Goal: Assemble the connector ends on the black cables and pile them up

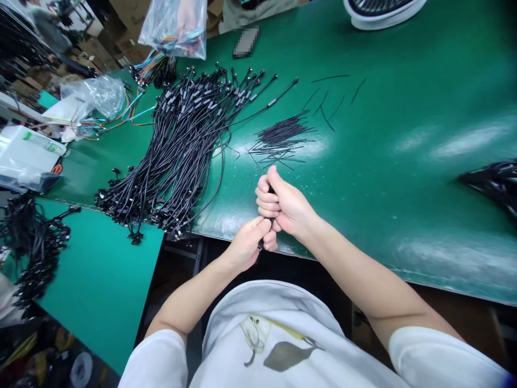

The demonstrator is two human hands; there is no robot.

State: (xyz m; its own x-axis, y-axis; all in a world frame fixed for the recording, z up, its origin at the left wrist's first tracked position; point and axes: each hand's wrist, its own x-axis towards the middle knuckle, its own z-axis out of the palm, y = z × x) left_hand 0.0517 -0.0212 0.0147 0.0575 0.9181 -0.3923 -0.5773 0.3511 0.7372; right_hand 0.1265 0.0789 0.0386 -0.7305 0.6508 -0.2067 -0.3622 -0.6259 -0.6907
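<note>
Both my hands meet at the near edge of the green table [383, 108]. My right hand [283, 205] is a closed fist around a thin black cable, only a sliver of which shows between the fingers. My left hand [248, 242] pinches the same cable just below, touching the right hand. A big bundle of black cables with connectors [181, 140] lies to the left of my hands. A small heap of short black tube pieces [280, 140] lies just beyond my hands, with a few loose pieces [329, 102] farther back.
Clear plastic bags with coloured wires [173, 24] sit at the back left, near crumpled plastic [95, 97] and a white box [26, 153]. More black cables [32, 248] pile at the far left and at the right edge [495, 180]. A white fan base [383, 13] stands at the back.
</note>
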